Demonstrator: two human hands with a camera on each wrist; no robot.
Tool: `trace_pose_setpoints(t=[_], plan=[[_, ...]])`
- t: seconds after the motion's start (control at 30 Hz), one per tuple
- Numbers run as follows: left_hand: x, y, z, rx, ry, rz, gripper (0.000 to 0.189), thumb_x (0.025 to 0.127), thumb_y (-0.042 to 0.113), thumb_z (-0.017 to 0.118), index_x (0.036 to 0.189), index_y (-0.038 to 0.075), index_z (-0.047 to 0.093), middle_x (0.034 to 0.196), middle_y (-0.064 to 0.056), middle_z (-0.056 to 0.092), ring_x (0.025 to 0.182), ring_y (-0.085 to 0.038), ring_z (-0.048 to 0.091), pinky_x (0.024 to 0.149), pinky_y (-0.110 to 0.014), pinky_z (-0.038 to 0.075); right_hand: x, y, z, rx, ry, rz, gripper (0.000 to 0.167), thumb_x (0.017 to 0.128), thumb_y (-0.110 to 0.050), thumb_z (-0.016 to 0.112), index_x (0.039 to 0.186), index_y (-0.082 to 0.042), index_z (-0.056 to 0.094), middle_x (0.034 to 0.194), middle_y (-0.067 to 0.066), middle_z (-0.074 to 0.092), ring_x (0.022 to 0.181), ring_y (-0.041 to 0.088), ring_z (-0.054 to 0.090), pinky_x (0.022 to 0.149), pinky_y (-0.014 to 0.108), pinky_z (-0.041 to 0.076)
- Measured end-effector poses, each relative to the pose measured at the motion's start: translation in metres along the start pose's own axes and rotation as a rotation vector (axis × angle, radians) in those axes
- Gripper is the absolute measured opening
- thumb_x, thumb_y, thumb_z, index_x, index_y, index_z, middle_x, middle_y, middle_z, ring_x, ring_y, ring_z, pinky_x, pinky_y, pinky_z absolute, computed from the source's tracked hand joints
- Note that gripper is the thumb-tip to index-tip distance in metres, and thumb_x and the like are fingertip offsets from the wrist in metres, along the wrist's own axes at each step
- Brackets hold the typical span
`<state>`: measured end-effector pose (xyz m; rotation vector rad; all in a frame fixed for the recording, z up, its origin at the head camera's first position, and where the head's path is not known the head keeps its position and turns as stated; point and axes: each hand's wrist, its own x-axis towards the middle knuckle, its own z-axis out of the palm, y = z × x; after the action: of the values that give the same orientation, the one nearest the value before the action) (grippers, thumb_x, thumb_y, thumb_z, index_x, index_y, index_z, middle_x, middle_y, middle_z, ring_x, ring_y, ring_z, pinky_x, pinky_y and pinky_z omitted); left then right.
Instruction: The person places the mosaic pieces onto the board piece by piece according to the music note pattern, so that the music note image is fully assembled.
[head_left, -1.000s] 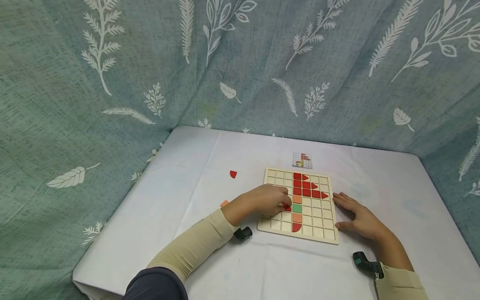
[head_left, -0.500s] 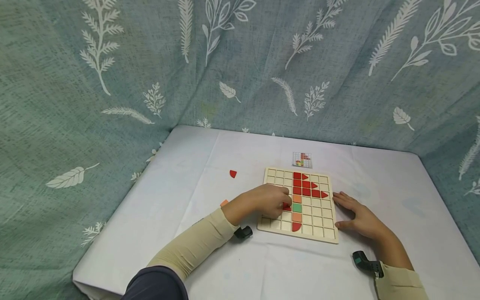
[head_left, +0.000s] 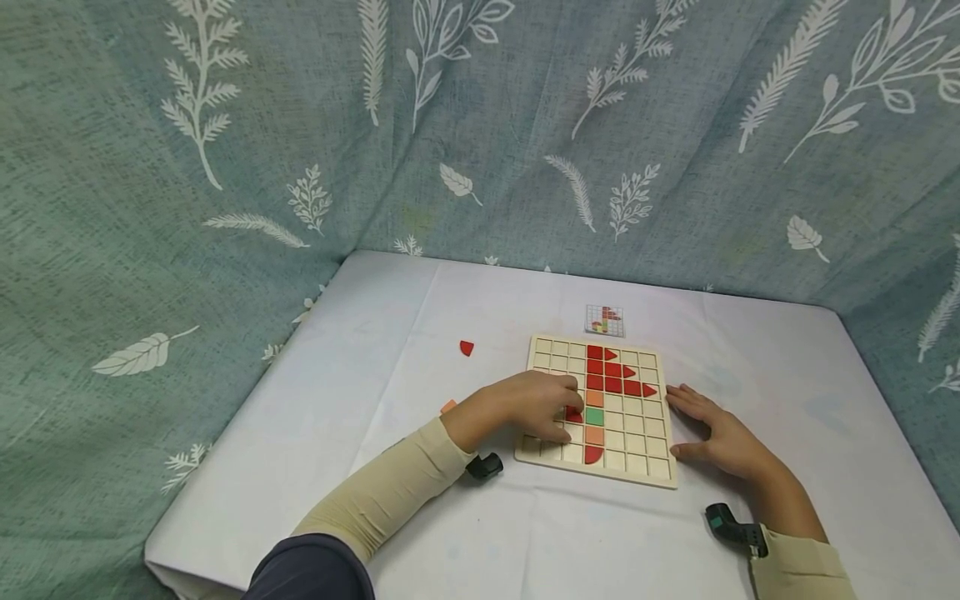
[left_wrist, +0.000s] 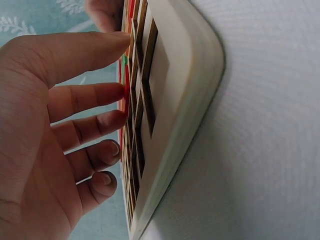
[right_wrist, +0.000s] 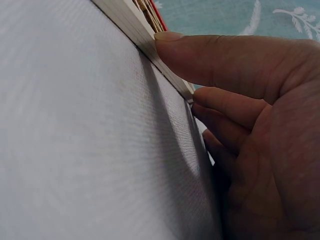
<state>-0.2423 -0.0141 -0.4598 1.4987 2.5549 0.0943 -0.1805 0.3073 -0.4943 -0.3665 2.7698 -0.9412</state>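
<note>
Over the left part of the wooden grid board (head_left: 636, 450), my left hand (head_left: 534, 404) touches a red piece (head_left: 573, 415) with its index and middle fingertips. In the left wrist view the thumb (left_wrist: 95, 52) stands apart from those fingers, its tip at the grid. My right hand (head_left: 712, 433) rests along the board's right edge, thumb and fingertips against its side in the right wrist view. On the board, red squares and triangles (head_left: 613, 385) form three rows. Below them run an orange square (head_left: 594, 398), a green square (head_left: 595, 417), another orange square (head_left: 594, 435) and a red rounded piece (head_left: 593, 454).
A small printed card with a coloured grid (head_left: 604, 320) lies behind the board. To the left are a loose red rounded piece (head_left: 467, 348) and an orange piece (head_left: 448, 407), partly hidden by the left forearm. A leaf-patterned curtain (head_left: 480, 125) hangs behind the white-covered table (head_left: 420, 517).
My left thumb has moved away from the red piece, down toward the board's near side, while the fingertips stay on the piece. The right hand has not moved.
</note>
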Motion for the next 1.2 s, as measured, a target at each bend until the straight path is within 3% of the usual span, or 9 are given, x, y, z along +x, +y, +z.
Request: trace_pose_setpoints(t=[0.4, 0.6, 0.8, 1.2], plan=[[0.001, -0.005, 0.003, -0.003, 0.039, 0.005, 0.031, 0.083, 0.035, 0.067, 0.112, 0.022, 0.07, 0.102, 0.01, 0.053, 0.082, -0.004, 0.05, 0.075, -0.022, 0.044, -0.002, 0.004, -0.001, -0.014, 0.013, -0.01, 0.09, 0.072, -0.032, 0.082, 0.146, -0.002, 0.041, 0.155, 0.017, 0.029, 0.143, 0.04, 0.015, 0.105, 0.068, 0.014], [-0.006, -0.017, 0.006, -0.023, 0.102, -0.063, 0.023, 0.087, 0.029, 0.063, 0.107, 0.019, 0.072, 0.098, 0.01, 0.056, 0.078, -0.005, 0.052, 0.074, -0.024, 0.046, -0.001, 0.005, -0.001, -0.009, 0.014, -0.003, 0.09, 0.072, -0.033, 0.082, 0.147, -0.003, 0.041, 0.155, 0.016, 0.029, 0.143, 0.04, 0.015, 0.105, 0.068, 0.014], [-0.025, -0.04, 0.008, -0.008, 0.181, -0.172, 0.019, 0.091, 0.028, 0.063, 0.103, 0.018, 0.074, 0.096, 0.007, 0.06, 0.076, -0.005, 0.054, 0.07, -0.024, 0.047, -0.001, 0.005, -0.001, -0.006, 0.011, -0.004, 0.09, 0.072, -0.032, 0.082, 0.147, -0.003, 0.041, 0.155, 0.016, 0.029, 0.143, 0.04, 0.015, 0.104, 0.068, 0.014], [-0.071, -0.078, 0.008, -0.059, 0.218, -0.361, 0.02, 0.093, 0.031, 0.063, 0.106, 0.019, 0.073, 0.097, 0.009, 0.06, 0.079, -0.005, 0.054, 0.075, -0.027, 0.048, 0.0, 0.002, 0.003, -0.019, 0.01, 0.002, 0.089, 0.072, -0.033, 0.082, 0.147, -0.004, 0.041, 0.155, 0.016, 0.029, 0.143, 0.04, 0.015, 0.104, 0.068, 0.014]])
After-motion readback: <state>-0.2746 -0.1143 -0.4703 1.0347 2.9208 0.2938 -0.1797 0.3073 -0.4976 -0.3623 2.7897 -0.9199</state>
